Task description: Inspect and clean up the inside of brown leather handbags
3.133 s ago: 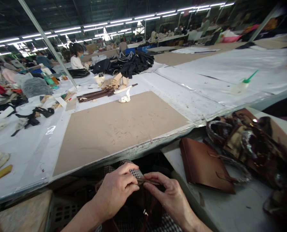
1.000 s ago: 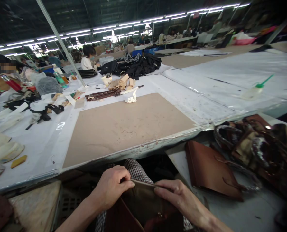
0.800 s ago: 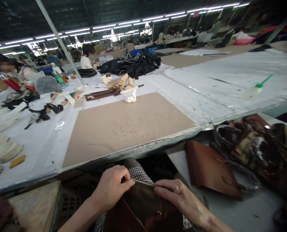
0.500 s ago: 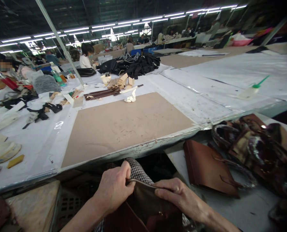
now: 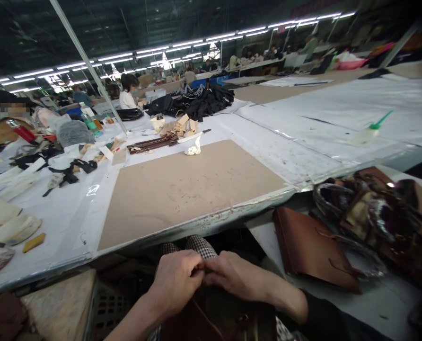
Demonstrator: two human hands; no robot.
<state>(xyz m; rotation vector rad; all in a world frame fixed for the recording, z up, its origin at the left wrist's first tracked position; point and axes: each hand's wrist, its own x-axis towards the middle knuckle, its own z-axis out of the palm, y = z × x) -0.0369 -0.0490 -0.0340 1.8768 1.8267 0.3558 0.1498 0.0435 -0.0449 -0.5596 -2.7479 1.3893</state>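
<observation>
A dark brown handbag [image 5: 228,315] rests in my lap, its upper edge pinched by both hands. My left hand [image 5: 177,278] is closed on that edge, thumb and fingers pressed together. Right beside it, my right hand [image 5: 237,275] grips the same edge, so that the fingertips nearly meet. The hands cover the part of the edge between them. Low on the bag's dark side a small metal fitting [image 5: 243,318] glints. Checked cloth [image 5: 200,246] shows over my knees, behind the hands.
A brown leather bag [image 5: 310,248] lies on a low surface to the right, beside several bags with plastic-wrapped handles [image 5: 384,213]. Ahead, the worktable bears a tan board [image 5: 193,189], crumpled white material [image 5: 194,148] and a glue bottle [image 5: 369,135]. A plastic crate [image 5: 108,305] stands lower left.
My right hand has moved left along the bag's edge until it is close against my left hand. The bag's opening, visible between the hands before, is now mostly covered.
</observation>
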